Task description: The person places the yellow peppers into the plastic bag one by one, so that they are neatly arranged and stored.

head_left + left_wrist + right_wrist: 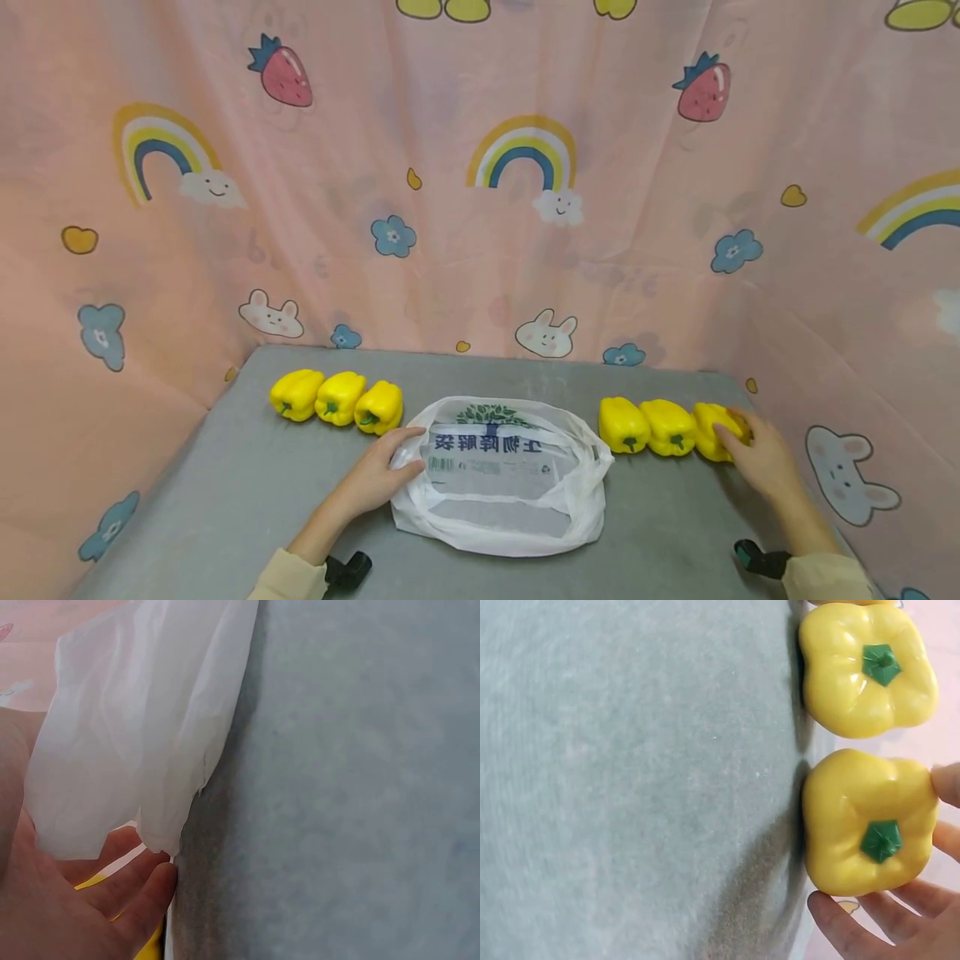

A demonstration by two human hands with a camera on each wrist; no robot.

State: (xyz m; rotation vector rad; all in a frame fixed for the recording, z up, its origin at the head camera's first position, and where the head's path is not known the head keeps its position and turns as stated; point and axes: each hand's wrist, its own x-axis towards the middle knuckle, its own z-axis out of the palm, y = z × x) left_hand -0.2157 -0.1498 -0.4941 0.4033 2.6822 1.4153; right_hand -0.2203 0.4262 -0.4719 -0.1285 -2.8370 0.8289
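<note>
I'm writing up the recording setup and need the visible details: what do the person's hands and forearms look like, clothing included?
The left hand and right hand are bare, without gloves. The left sleeve and right sleeve are pale beige. A small black device shows at each wrist, left and right.

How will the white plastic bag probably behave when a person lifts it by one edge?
The white plastic bag would probably be floppy and sag, since its rim lies in loose creases. It is likely light for its size: it looks thin, with the printing appearing reversed, as if seen through it.
</note>
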